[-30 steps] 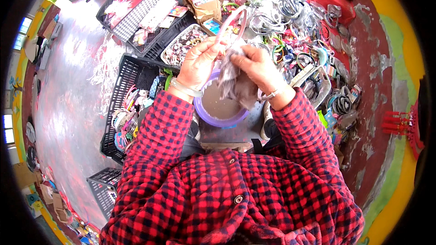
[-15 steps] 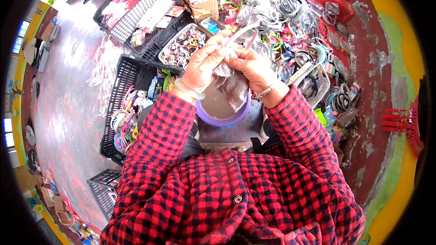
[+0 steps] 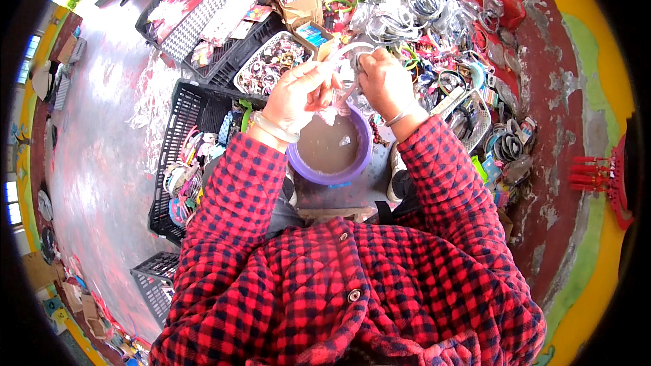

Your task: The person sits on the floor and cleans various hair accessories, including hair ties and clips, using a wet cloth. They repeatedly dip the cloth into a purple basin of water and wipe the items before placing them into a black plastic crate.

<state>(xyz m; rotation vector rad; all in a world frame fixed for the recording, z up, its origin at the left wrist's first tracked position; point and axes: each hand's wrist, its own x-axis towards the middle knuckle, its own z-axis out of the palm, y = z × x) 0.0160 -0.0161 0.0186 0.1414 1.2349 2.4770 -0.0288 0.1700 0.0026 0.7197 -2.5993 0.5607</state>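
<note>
My left hand [image 3: 295, 98] pinches a pale pinkish-white headband [image 3: 354, 47] whose curve arches toward the far side. The fingers of my right hand [image 3: 388, 87] are curled into a fist at the band's other side. A bit of grey cloth [image 3: 357, 61] shows at that fist; most of it is hidden. Below both hands stands a purple basin [image 3: 364, 163] of murky water, with small clear bits floating in it. Something pale and thin hangs under the band over the basin, too blurred to name.
Left of the basin is a black crate [image 3: 163, 183] of hair accessories. Beyond it stand a white basket [image 3: 239, 81] of hair ties and a cardboard box [image 3: 305, 8]. Bagged headbands [image 3: 427, 7] are heaped at the far right, with a white basket [image 3: 484, 122] nearer me.
My hands have moved apart. The grey cloth that hung over the basin is now gathered at my right fist, and the water is more exposed.
</note>
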